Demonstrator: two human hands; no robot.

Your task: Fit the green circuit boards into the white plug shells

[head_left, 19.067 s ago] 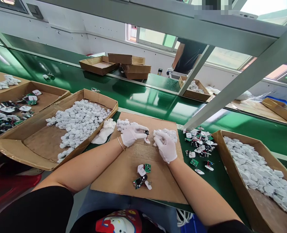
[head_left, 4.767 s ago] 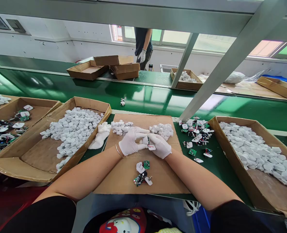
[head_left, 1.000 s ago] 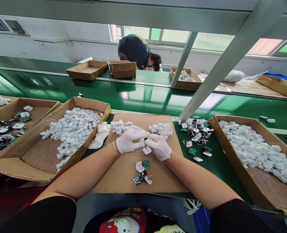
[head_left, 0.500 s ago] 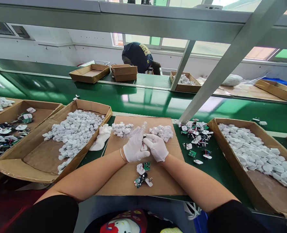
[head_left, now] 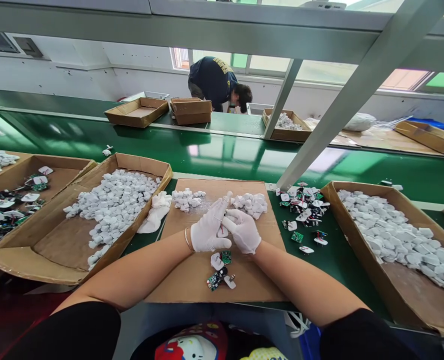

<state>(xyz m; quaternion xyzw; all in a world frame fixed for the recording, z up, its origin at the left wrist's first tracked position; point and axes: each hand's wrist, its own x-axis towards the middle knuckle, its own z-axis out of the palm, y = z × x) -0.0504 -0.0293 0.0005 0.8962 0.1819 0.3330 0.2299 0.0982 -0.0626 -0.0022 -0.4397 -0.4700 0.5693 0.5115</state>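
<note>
my gloved hands (head_left: 208, 231) (head_left: 242, 232): 2
white piles on my cardboard sheet (head_left: 186, 198) (head_left: 250, 203): 2
open trays around me (head_left: 23, 157) (head_left: 62, 163) (head_left: 139, 162) (head_left: 360, 186): 4
boxes on the far belt (head_left: 136, 114) (head_left: 190, 112) (head_left: 282, 134): 3
people across from me (head_left: 214, 80): 1

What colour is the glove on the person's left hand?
The left glove is white, as the head view shows.

Both bare forearms (head_left: 143, 270) reach inward from the near edge and meet at the middle. The white-gloved left hand (head_left: 209, 231) tilts up, fingers (head_left: 222, 207) pointing far, while the gloved right hand (head_left: 242, 232) sits just beside it, fingers (head_left: 231, 216) angled left. A thin bangle (head_left: 187, 240) circles the left wrist (head_left: 182, 241).
</note>
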